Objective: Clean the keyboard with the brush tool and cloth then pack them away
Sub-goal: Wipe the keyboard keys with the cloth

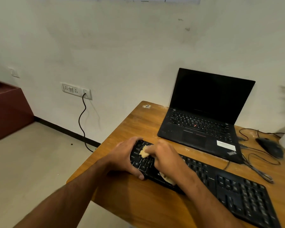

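The black plastic keyboard [204,178] lay slanted on the wooden desk [138,125], near its left edge. The left hand [125,158] gripped the keyboard's left end, fingers curled over the far rim and thumb on the near rim. The right hand [168,158] was closed around a crumpled pale yellow cloth [144,153], pressing it on the left keys. Behind stood an open black laptop [204,116], with a dark mouse [270,147] to the right.
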